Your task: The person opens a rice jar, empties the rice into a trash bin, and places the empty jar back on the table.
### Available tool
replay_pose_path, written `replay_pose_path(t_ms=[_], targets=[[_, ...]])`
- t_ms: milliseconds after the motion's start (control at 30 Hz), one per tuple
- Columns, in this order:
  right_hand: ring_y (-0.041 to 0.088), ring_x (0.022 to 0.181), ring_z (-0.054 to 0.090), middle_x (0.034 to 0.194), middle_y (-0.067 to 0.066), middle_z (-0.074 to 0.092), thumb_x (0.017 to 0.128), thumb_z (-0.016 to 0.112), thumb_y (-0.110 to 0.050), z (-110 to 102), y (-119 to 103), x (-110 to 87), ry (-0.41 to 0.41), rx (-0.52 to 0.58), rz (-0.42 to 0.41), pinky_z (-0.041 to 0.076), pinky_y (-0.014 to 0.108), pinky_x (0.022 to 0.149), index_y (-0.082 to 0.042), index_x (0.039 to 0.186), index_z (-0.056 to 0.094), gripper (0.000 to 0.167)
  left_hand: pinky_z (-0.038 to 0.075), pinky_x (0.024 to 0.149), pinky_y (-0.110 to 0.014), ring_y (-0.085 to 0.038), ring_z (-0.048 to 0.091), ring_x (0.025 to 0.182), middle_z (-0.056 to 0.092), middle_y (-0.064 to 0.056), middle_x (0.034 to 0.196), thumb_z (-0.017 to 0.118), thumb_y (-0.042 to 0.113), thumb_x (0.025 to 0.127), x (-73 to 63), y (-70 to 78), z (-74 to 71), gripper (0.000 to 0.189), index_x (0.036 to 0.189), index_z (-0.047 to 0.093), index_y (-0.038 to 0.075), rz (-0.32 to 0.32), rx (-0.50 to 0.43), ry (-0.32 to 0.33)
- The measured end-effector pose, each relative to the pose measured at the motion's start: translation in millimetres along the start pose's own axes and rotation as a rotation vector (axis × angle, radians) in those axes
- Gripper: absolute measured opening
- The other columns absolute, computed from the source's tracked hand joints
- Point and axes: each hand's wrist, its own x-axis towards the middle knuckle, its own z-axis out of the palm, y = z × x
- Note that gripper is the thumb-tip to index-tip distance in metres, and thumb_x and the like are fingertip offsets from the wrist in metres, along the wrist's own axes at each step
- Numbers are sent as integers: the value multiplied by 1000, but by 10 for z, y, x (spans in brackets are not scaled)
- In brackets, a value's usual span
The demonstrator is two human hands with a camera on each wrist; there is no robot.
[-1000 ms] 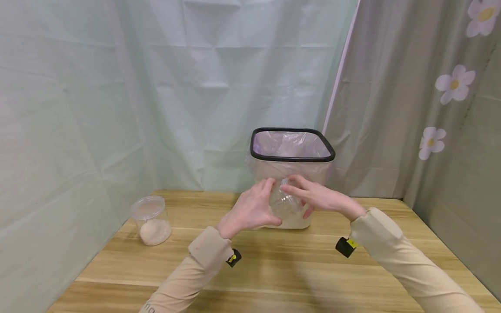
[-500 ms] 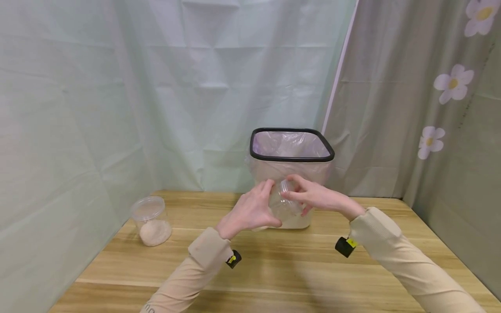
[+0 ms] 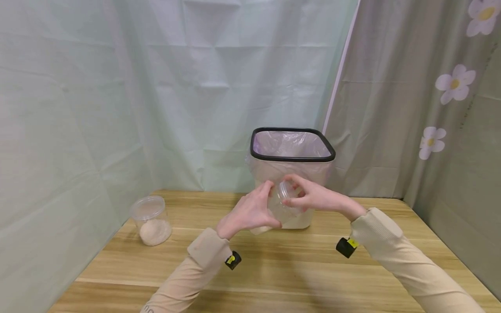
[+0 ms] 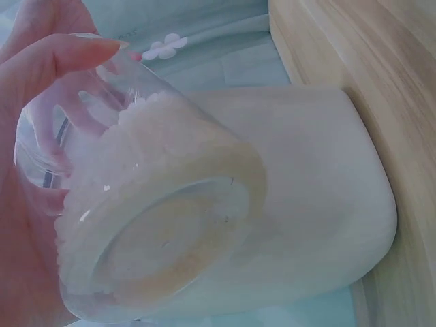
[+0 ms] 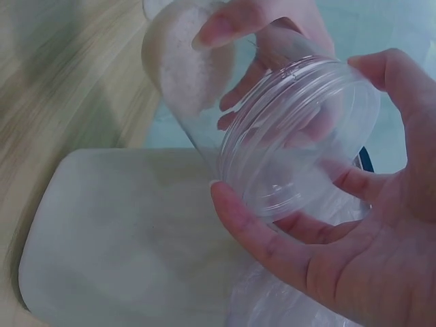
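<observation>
Between both hands, a clear plastic jar is held tilted in front of the bin, with pale, lumpy contents packed toward its base. My left hand grips the jar's body, thumb and fingers around its sides. My right hand has its fingers and thumb spread around the clear ridged lid at the jar's mouth. The right wrist view shows the fingertips on the lid's edge and the left fingers behind the jar wall. A second clear lidded jar, with similar pale contents, stands upright at the table's left.
Behind the hands stands a pale bin with a black rim and a translucent purplish bag lining it. It sits on the wooden table near the back edge. Curtains hang behind and on both sides.
My right fingers have turned around the lid, with the thumb lower now. The jar's ridged end has tilted slightly. My left hand, the bin and the other jar stay put.
</observation>
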Motion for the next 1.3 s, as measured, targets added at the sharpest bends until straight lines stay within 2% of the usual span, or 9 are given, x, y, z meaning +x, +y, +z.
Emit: replay_pose_path(t_ms=[100,300,467,733,933,1133,1300], targets=[[26,85,55,111,17,44,83,66,-25,-2,24,8,-2,-26,-44,48,39,68,-6,130,34,60,44,54,-28,-14,50,72,49,-1,94,79,37,54,-11,-4,9,77,114,39,10,-9,-20,-7],[28,101,46,112,10,47,77,71,-20,-6,58,22,11,-102,-161,40,43,84,-4,125,40,60,44,56,-27,-14,52,72,50,1,94,79,37,53,-24,-9,28,76,112,39,13,-27,-46,-21],[29,102,45,115,7,45,75,73,-18,-7,59,7,-1,-117,-201,40,46,83,-5,125,40,62,44,56,-28,-14,52,71,50,2,94,79,38,53,-26,-21,32,74,111,39,14,-21,-54,-26],[33,102,43,120,8,40,73,75,-14,-4,62,-22,-23,-123,-229,46,45,75,-8,125,40,63,44,56,-28,-14,52,71,50,1,95,79,39,54,-49,-25,34,75,112,39,14,-17,-60,-37],[29,103,40,120,4,40,70,78,-18,-22,37,-54,-1,-157,-225,45,45,77,-14,124,44,64,44,58,-29,-14,52,72,51,0,94,80,37,54,-60,-31,41,75,113,39,14,-17,-70,-29],[29,105,40,122,6,41,69,79,-21,-71,22,-99,48,-148,-210,43,46,78,-16,125,45,66,44,59,-29,-14,53,74,51,1,94,78,38,53,-77,-66,53,75,112,40,15,-40,-67,-22],[30,107,39,124,7,40,70,79,-22,-104,28,-135,56,-128,-188,42,46,81,-17,126,45,66,44,57,-29,-14,53,73,51,1,92,78,39,51,-90,-99,64,76,112,40,15,-53,-63,-7]])
